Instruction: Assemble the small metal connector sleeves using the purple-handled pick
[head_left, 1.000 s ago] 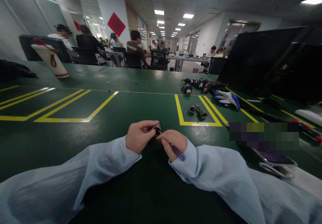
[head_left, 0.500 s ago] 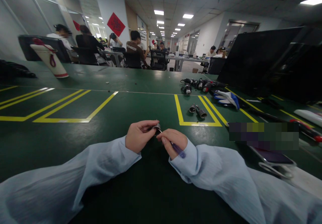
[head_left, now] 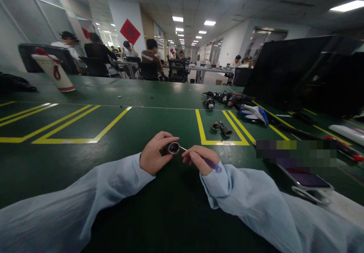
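Observation:
Between the fingers and thumb of my left hand [head_left: 156,152] is a small round metal socket-like part [head_left: 173,148], its open mouth turned toward me and its inside dark. My right hand [head_left: 201,158] is closed round a screwdriver [head_left: 212,164] with a clear purple handle. The thin metal shaft points left, and its tip is at the rim of the metal part; whether it touches cannot be made out. Two similar metal parts, one nearer the left [head_left: 215,125] and one longer [head_left: 226,130], lie inside a yellow taped box on the green table.
Several dark metal fittings with cables [head_left: 210,103] lie farther back. A blue and white glove [head_left: 254,114], a phone [head_left: 305,178] and a red-black tool [head_left: 344,148] are on the right, before a large black monitor [head_left: 290,71]. A white cup [head_left: 55,71] stands far left. People sit beyond.
The metal part has turned so that its open mouth faces me. My right hand has moved right with the screwdriver, drawing its shaft out so more of it shows.

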A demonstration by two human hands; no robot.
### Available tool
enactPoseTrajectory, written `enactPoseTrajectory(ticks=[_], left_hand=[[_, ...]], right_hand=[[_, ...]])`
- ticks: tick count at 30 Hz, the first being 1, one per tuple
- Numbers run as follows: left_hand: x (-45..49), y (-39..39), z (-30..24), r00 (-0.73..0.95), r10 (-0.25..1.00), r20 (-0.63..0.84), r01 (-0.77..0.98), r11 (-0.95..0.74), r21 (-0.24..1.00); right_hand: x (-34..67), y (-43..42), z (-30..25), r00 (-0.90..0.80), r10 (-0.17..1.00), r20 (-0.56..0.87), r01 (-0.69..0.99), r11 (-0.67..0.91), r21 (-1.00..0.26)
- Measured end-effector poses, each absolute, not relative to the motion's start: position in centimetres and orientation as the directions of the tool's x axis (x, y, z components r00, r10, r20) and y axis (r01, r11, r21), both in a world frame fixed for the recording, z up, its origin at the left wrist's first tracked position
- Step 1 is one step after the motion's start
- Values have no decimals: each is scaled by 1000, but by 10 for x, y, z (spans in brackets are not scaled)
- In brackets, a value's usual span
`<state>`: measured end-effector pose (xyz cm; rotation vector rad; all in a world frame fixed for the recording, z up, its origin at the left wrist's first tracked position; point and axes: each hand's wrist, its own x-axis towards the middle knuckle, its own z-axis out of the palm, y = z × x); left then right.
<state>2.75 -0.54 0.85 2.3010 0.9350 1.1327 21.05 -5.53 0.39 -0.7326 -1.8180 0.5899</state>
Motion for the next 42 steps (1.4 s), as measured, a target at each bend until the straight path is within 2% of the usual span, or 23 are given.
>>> enactPoseTrajectory(ticks=[2, 4, 6, 9, 11, 13, 17, 23, 29, 34, 36, 42], left_hand=[[24, 2, 10, 456, 662, 595, 440, -749, 496], [21, 8, 10, 455, 629, 631, 461, -772, 438], [21, 11, 8, 443, 638, 630, 435, -768, 471], [21, 13, 7, 442, 700, 562, 343, -710, 615], [21, 11, 6, 433, 730, 529, 338, -676, 655], [20, 9, 6, 433, 721, 541, 386, -690, 612], [17, 7, 8, 525, 610, 594, 411, -793, 450], [17, 8, 6, 556, 553, 621, 394, -833, 389], [18, 10, 3, 573, 507, 644, 385, -860, 335], [17, 11, 1, 614, 435, 659, 343, -899, 274], [17, 9, 2, 620, 441, 649, 349, -896, 276], [16, 5, 4, 631, 460, 625, 325, -888, 326]], right_hand=[[211, -55, 4, -243, 729, 640, 190, 683, -706], [210, -55, 3, -231, 723, 651, 174, 689, -703], [209, -56, 2, -244, 713, 658, 158, 698, -698], [205, -62, 1, -271, 734, 622, 118, 667, -736], [202, -68, 1, -257, 759, 598, 71, 632, -772], [199, -74, 4, -229, 769, 597, 51, 622, -781], [199, -78, 9, -249, 757, 604, 86, 639, -765], [203, -67, 7, -348, 720, 600, -68, 619, -782], [198, -72, 8, -291, 741, 606, 80, 650, -756], [196, -73, 2, -242, 824, 512, 128, 550, -825], [196, -69, -3, -261, 843, 470, 113, 510, -853], [198, -60, -8, -289, 879, 379, -113, 362, -925]])
